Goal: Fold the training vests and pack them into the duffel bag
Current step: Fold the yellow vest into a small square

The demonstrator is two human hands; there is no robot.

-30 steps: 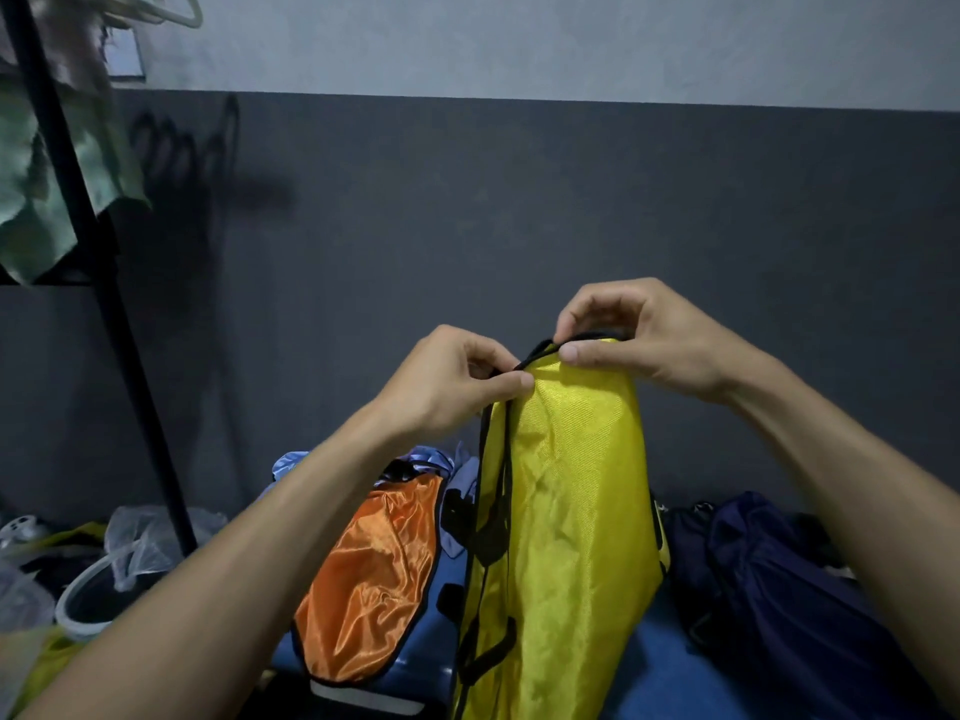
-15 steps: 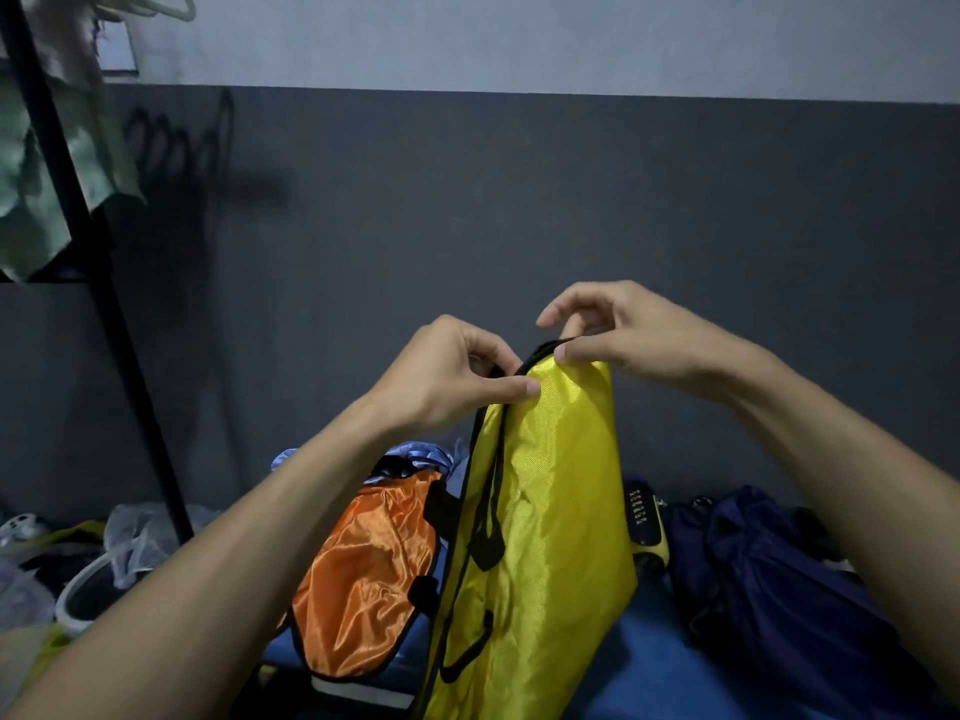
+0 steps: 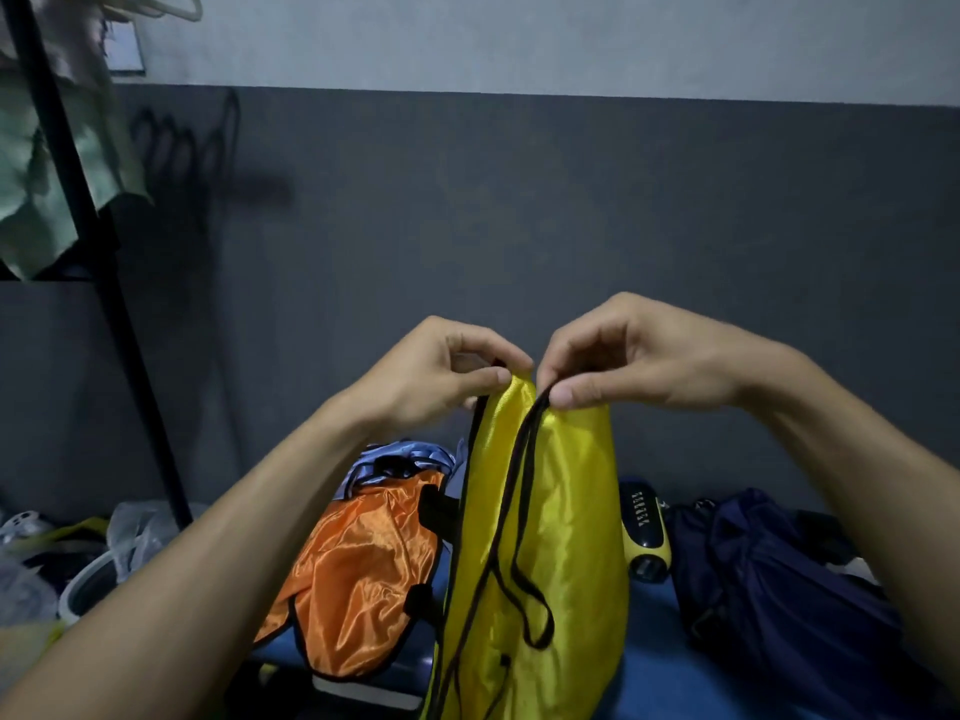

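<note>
We saw a dark grey wall (image 3: 571,210) behind everything, and before it a yellow vest (image 3: 566,537) hung upright from its top edge, held up in mid-air above the blue surface (image 3: 660,683). To its right lay a navy duffel bag (image 3: 779,579), to its left an orange vest (image 3: 363,569). Both forearms reached up and inward. The left hand (image 3: 441,376) pinched the vest's top edge between thumb and curled fingers; the right hand (image 3: 634,356), just beside it, pinched the black trim (image 3: 519,491).
</note>
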